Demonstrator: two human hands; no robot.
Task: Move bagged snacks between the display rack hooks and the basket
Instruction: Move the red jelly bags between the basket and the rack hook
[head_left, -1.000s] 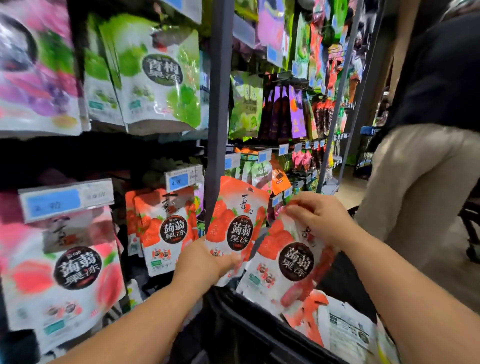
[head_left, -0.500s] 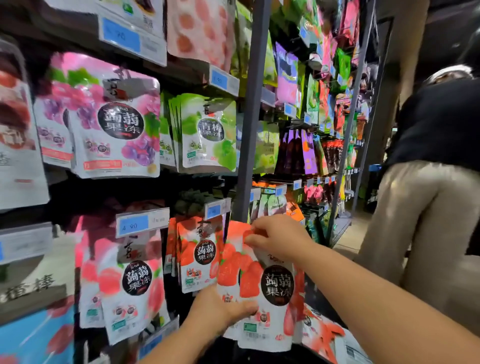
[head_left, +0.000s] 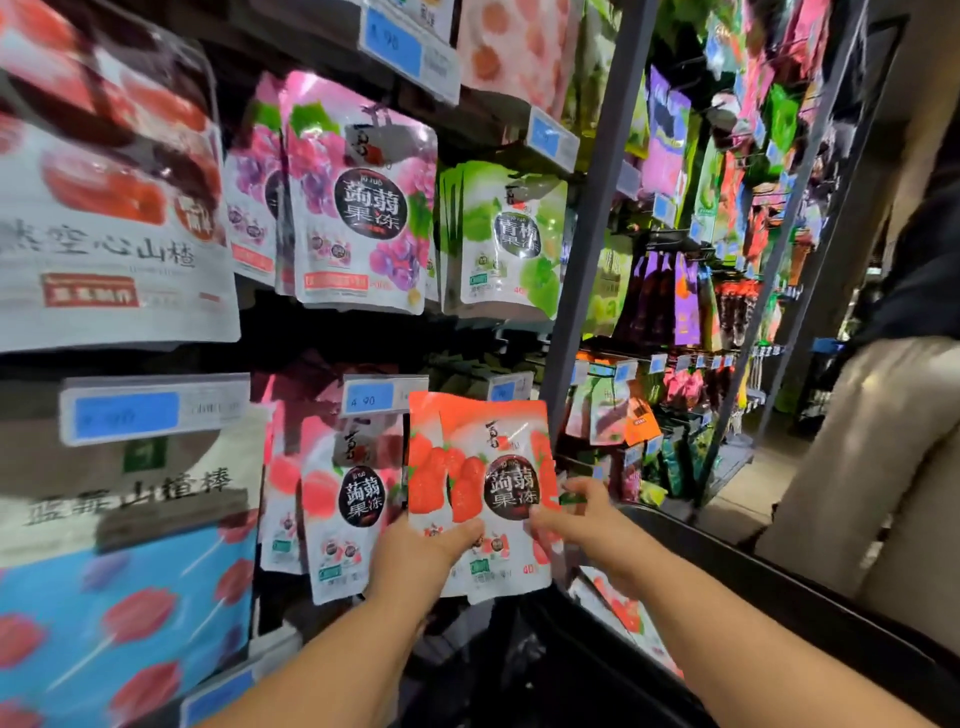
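Two overlapping red strawberry jelly bags (head_left: 480, 488) are held upright in front of the display rack. My left hand (head_left: 421, 558) grips them at the lower left edge, thumb across the front. My right hand (head_left: 582, 519) pinches their lower right edge. They sit just right of the hanging pink peach bags (head_left: 343, 499), below a price tag reading 4.90 (head_left: 382, 396). The black basket (head_left: 769, 582) is below and to the right, with more red bags (head_left: 618, 608) partly visible inside.
Purple grape bags (head_left: 358, 208) and green bags (head_left: 511, 239) hang on the row above. A grey rack upright (head_left: 597, 218) stands just right of the held bags. A person in beige trousers (head_left: 883, 457) stands at the right in the aisle.
Both hands have raised the strawberry bags up against the rack. My right hand slid from the bags' top edge down to the lower right edge. The view tilted upward.
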